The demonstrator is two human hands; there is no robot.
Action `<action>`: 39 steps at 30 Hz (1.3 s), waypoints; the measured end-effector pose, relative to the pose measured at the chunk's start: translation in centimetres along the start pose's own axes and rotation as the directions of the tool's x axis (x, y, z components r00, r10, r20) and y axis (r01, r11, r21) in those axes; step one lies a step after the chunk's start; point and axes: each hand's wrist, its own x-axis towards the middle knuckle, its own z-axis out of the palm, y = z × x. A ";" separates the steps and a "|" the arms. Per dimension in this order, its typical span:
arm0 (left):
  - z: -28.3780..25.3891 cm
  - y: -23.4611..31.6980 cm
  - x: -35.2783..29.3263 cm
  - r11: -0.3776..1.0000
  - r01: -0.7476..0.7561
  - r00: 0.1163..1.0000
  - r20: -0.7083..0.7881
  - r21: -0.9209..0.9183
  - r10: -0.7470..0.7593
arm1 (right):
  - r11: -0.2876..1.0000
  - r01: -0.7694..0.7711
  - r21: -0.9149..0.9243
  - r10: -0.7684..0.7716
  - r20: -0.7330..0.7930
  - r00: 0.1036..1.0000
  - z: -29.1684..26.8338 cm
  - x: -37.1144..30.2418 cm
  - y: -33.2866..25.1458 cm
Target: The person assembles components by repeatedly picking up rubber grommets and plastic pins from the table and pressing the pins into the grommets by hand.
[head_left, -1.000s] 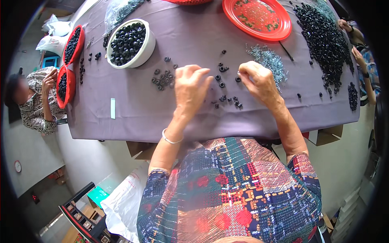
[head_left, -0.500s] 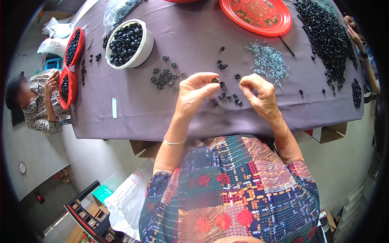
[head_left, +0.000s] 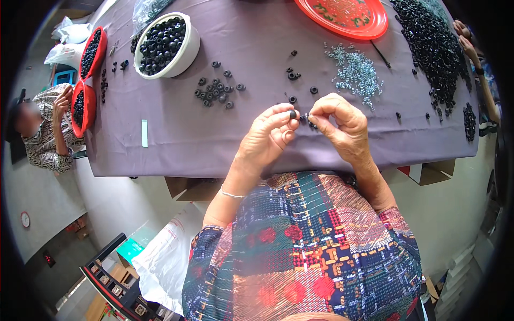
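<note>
My left hand point(head_left: 266, 135) pinches a small round black plastic part point(head_left: 293, 114) between its fingertips, with the other fingers curled beneath. Close beside it, the thumb and forefinger of my right hand point(head_left: 345, 128) are pressed together on something tiny that I cannot make out. A narrow gap separates the two sets of fingertips. Both hands hover over the near part of the purple-grey tablecloth point(head_left: 257, 59). Just beyond them lie loose black ring-like parts point(head_left: 314, 90), and more small black pieces are partly hidden behind my fingers. A pile of tiny clear bluish pieces point(head_left: 357, 75) spreads beyond my right hand.
Left of my hands lies a cluster of dark round parts point(head_left: 217, 92). A white bowl point(head_left: 190, 51) full of black parts stands farther left, near red trays point(head_left: 91, 109). A red plate point(head_left: 383, 27) and a black heap point(head_left: 433, 59) are at right. People sit at both sides.
My left hand has turned and curled its lower fingers, still holding the black part. My right hand has shifted left, so the fingertips are closer together. The whole view has shifted slightly.
</note>
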 end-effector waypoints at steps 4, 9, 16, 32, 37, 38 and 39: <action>0.5 -0.6 -0.3 1.000 -0.010 1.000 -0.002 0.016 0.010 | 0.996 0.051 -0.077 -0.054 -0.028 0.998 0.8 -0.2 -0.5; 0.1 -1.1 -0.7 1.000 0.013 1.000 -0.019 -0.013 -0.014 | 0.991 0.059 -0.117 -0.062 -0.016 0.998 1.3 -0.6 -0.3; 0.1 -1.4 -0.9 0.998 0.005 1.000 -0.023 -0.058 -0.007 | 0.991 0.005 -0.133 -0.007 -0.013 1.000 1.3 -1.1 -0.7; -0.4 -1.1 -1.1 0.999 0.001 1.000 -0.021 0.046 0.000 | 0.986 0.026 -0.164 -0.025 0.005 1.000 1.8 -1.0 -0.4; -0.5 -1.1 -1.1 0.996 -0.007 1.000 -0.024 0.094 0.010 | 0.983 0.031 -0.182 -0.031 0.002 1.000 1.8 -1.1 -0.4; -0.4 -1.1 -1.1 0.994 -0.003 1.000 -0.023 0.108 0.006 | 0.983 0.032 -0.183 -0.032 0.001 0.999 1.9 -1.1 -0.3; -0.3 -1.2 -1.2 0.993 0.000 1.000 -0.022 0.122 0.003 | 0.983 0.040 -0.179 -0.039 0.006 0.999 2.0 -1.2 -0.3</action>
